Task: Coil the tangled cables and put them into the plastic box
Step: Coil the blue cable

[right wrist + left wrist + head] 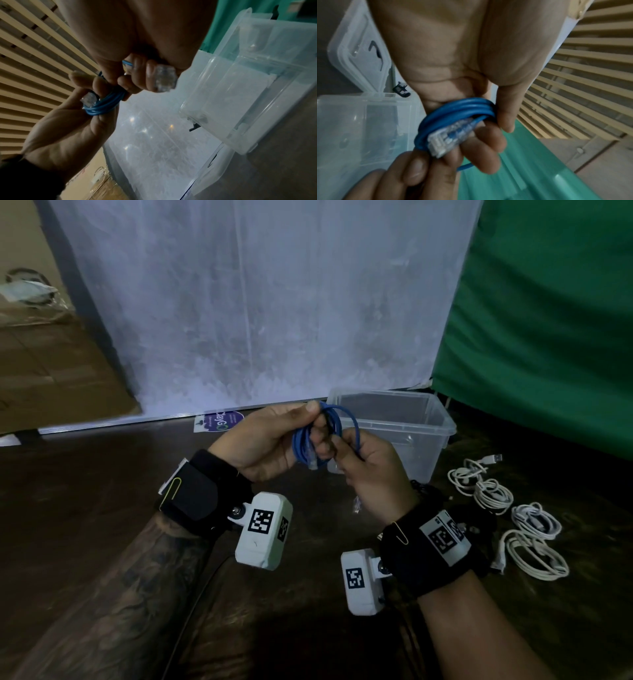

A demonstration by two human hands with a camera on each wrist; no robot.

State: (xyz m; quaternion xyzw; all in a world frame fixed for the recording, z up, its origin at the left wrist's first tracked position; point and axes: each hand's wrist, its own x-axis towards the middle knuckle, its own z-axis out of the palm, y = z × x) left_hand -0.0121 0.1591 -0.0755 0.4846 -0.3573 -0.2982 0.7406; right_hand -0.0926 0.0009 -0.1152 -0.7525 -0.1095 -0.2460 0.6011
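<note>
A blue network cable (pixel 306 442) wound into a small coil is held in the air in front of the clear plastic box (pixel 432 422). My left hand (pixel 274 440) grips the coil (pixel 452 112) between thumb and fingers, with one clear plug (pixel 447 136) lying over its fingers. My right hand (pixel 370 470) pinches a loop of the same cable (pixel 102 105) and holds the other clear plug (pixel 164 78) in its curled fingers. The box (pixel 248 88) stands open, and I see nothing inside it.
Several white cables (pixel 486 487) lie in loose coils on the dark floor right of the box, more of them (pixel 534 542) nearer me. A white sheet (pixel 257 302) hangs behind, a green cloth (pixel 548 320) at right, cardboard (pixel 51 364) at left.
</note>
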